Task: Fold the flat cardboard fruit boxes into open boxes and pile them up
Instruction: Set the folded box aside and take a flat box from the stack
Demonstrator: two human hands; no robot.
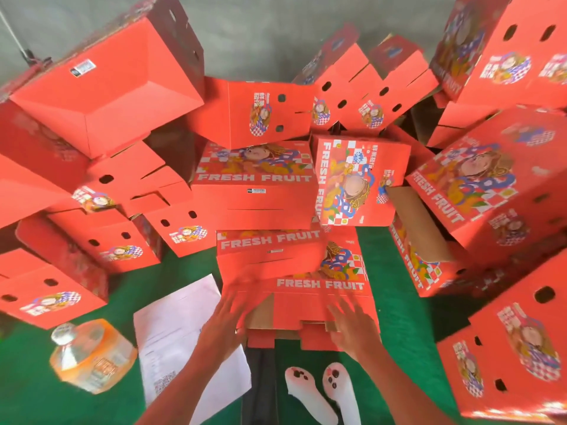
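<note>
Folded boxes [101,87] wall in three sides; bare green mat [408,302] right of the flat stack [294,271] stays passable

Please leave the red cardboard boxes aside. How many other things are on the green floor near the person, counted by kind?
Orange drink bottle: 1
White printed paper: 1
White slippers: 2
Total: 4
</note>
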